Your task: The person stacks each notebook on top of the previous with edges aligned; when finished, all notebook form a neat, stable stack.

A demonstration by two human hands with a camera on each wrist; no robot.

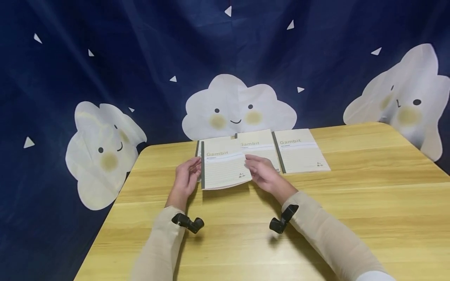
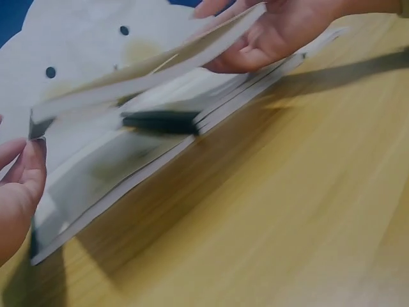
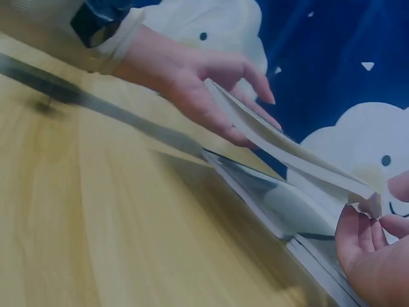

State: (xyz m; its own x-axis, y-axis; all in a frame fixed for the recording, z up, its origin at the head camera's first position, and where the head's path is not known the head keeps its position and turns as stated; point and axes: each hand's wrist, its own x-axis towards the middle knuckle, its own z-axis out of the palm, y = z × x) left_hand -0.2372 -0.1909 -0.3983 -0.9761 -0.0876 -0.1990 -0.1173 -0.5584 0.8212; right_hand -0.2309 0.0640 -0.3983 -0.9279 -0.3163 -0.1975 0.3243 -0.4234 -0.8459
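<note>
A cream notebook [image 1: 225,166] with a dark spine and "Gambit" on its cover is held up, tilted, between both hands. At its spine edge, my left hand [image 1: 183,177] grips it; the left wrist view shows the thumb and fingers [image 2: 32,169] at the spine's corner. My right hand [image 1: 265,174] pinches the opposite edge, with curled fingers [image 3: 358,233] at the corner in the right wrist view. Beneath it lies another notebook [image 1: 219,139], mostly hidden. A similar notebook [image 1: 260,144] lies beside that one, partly covered by the raised notebook.
Further right on the wooden table [image 1: 239,238] lies another Gambit notebook [image 1: 302,152], its spine to the left. Behind the table's far edge hangs a dark blue curtain [image 1: 154,47] with smiling clouds. Each sleeve carries a black wrist camera [image 1: 190,222].
</note>
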